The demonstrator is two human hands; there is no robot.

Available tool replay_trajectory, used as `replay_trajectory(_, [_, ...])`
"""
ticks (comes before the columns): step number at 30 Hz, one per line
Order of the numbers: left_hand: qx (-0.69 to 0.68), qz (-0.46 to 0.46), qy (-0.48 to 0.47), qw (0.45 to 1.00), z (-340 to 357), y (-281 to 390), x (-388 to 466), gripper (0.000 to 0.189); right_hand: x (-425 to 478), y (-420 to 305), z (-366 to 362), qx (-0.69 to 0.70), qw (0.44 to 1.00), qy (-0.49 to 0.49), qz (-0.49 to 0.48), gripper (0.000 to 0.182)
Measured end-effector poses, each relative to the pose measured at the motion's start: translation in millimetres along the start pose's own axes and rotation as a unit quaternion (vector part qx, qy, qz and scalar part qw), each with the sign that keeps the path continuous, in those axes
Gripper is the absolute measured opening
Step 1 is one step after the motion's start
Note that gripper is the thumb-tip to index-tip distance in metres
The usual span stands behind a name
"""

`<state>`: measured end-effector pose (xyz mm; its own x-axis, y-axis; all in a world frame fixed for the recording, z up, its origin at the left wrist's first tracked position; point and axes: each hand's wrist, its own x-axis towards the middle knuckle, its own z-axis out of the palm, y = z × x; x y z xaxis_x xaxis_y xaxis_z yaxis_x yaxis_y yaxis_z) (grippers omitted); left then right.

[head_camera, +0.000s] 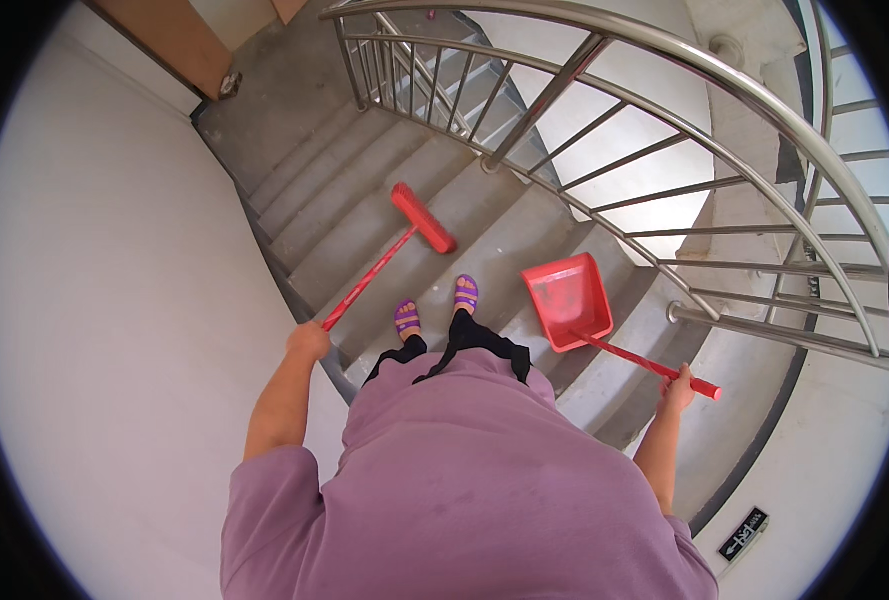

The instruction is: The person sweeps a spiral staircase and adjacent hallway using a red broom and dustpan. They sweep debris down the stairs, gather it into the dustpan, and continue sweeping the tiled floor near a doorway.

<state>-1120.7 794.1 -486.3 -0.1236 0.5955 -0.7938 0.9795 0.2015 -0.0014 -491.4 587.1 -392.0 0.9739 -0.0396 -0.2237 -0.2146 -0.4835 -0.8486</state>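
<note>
At the left, my left hand (309, 342) is closed around the end of the red handle of a broom (423, 217). The broom's red bristled head is low over or on a concrete step ahead of my feet; contact is hard to tell. My right hand (678, 388) grips the red handle of a long-handled plastic dustpan (570, 298) near its end. The pan lies to the right of my feet, its open side towards the upper left, with pale dusty marks inside. Whether it touches the step cannot be told.
Concrete stairs (362, 187) descend to a landing (279, 94) with a brown door (171, 41) at the upper left. A stainless steel railing (546, 101) curves along the right. A white wall (114, 300) borders the left. A sign (743, 534) is on the lower right wall.
</note>
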Motion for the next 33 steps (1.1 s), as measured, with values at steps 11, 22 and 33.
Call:
replay_trajectory(11, [0.134, -0.086, -0.037, 0.987, 2, -134, -54, 0.032, -13, 4, -5, 0.002, 1.000, 0.011, 0.000, 0.018])
replay_trajectory(22, [0.211, -0.121, 0.044, 0.969, -26, -181, -87, 0.021, -5, 6, -6, 0.005, 1.000, -0.016, -0.013, 0.018])
replay_trajectory(33, [0.229, -0.032, 0.056, 0.971, -27, -189, -102, 0.022, -15, 1, -6, -0.012, 1.000, -0.021, 0.000, 0.020])
